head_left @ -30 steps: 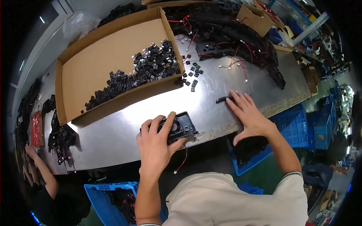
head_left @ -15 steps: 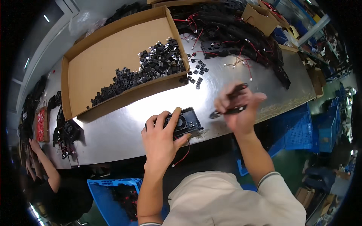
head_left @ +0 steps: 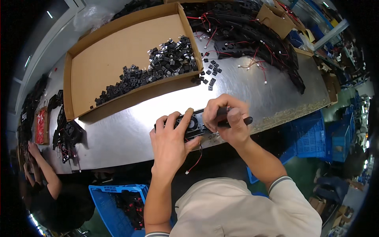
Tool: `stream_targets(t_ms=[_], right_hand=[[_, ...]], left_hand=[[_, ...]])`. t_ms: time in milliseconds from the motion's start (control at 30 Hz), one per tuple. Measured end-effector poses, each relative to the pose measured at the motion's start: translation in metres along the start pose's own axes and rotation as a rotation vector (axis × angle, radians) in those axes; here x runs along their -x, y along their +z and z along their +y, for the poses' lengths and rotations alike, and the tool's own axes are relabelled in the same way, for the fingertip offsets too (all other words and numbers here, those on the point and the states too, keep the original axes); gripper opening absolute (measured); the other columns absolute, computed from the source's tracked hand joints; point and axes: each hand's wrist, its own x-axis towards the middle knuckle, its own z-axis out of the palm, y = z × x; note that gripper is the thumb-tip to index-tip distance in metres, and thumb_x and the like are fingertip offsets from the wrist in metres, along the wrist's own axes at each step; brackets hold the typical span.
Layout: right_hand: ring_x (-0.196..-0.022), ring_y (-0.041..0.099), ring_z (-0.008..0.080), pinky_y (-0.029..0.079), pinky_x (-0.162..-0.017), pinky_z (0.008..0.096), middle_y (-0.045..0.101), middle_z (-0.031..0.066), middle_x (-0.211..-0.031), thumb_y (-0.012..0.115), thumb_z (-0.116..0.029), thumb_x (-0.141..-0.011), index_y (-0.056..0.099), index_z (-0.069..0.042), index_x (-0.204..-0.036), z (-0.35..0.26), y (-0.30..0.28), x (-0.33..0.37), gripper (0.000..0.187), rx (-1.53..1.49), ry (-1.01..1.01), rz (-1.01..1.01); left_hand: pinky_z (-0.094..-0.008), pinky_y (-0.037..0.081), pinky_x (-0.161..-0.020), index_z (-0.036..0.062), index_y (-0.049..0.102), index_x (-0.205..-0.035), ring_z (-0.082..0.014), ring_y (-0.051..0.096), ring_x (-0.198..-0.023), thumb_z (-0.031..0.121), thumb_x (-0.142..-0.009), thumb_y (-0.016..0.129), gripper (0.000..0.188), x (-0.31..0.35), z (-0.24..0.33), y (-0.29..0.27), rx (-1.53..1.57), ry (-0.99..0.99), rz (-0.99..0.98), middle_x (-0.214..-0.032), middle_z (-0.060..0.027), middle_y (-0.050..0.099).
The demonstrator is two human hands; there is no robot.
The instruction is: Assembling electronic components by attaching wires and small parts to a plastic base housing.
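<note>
A black plastic housing with a small round fan (head_left: 192, 123) in it lies at the table's front edge. My left hand (head_left: 169, 138) grips it from the left, fingers over the top and thumb along the near side. A thin red wire (head_left: 196, 163) with a white plug hangs from it over the edge. My right hand (head_left: 231, 122) is closed around black-handled pliers (head_left: 247, 121), at the right end of the housing. The jaws of the pliers are hidden by my fingers.
A shallow cardboard box (head_left: 130, 96) holds a heap of small black parts. Several loose black parts (head_left: 213, 68) lie beside it. Behind are piled black housings with red wires (head_left: 252, 47). Blue crates (head_left: 118, 189) stand below the table. At far left is another person's arm (head_left: 45, 168).
My right hand has moved left with the pliers, from beside the housing onto its right end. My left hand stays on the housing, and the view has shifted slightly.
</note>
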Motion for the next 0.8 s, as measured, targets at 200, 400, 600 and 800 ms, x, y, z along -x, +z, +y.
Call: stream_targets(t_ms=[200,400,600,800], right_hand=[[-0.057,0.047,0.0137,0.037,-0.050,0.0267,0.053,0.0097,-0.069,0.054,-0.058,-0.097,0.055,0.003,-0.091,-0.010,0.006,-0.004,0.061,0.012,0.050,-0.008],[-0.057,0.048,0.0120,0.036,-0.051,0.0253,0.055,0.0090,-0.071,0.056,-0.060,-0.096,0.057,0.003,-0.089,0.001,0.008,0.004,0.063,0.094,-0.038,0.030],[-0.071,0.055,0.0160,0.045,-0.062,0.0292,0.055,0.0118,-0.081,0.050,-0.056,-0.100,0.051,0.004,-0.108,-0.004,0.005,0.007,0.060,0.067,0.002,0.088],[-0.068,0.051,0.0163,0.043,-0.061,0.0291,0.054,0.0118,-0.079,0.048,-0.049,-0.103,0.052,0.002,-0.104,-0.002,0.007,0.011,0.052,0.028,-0.054,0.204]], left_hand=[[-0.0499,0.044,-0.091,0.0252,0.056,-0.138,-0.0319,0.051,-0.119,0.030,-0.069,0.085,0.074,0.000,-0.002,0.002,-0.007,0.001,0.001,-0.129,-0.0064,0.058],[-0.0507,0.044,-0.091,0.0256,0.055,-0.139,-0.0322,0.051,-0.119,0.029,-0.070,0.085,0.075,-0.002,0.002,0.001,-0.007,0.017,0.011,-0.129,-0.0068,0.057],[-0.0466,0.047,-0.093,0.0216,0.058,-0.138,-0.0333,0.053,-0.116,0.029,-0.073,0.082,0.070,0.002,0.008,-0.003,-0.013,-0.022,0.010,-0.123,-0.0085,0.060],[-0.0507,0.044,-0.092,0.0246,0.055,-0.138,-0.0322,0.051,-0.118,0.029,-0.071,0.084,0.073,0.003,0.008,0.000,-0.001,-0.041,0.022,-0.128,-0.0074,0.058]])
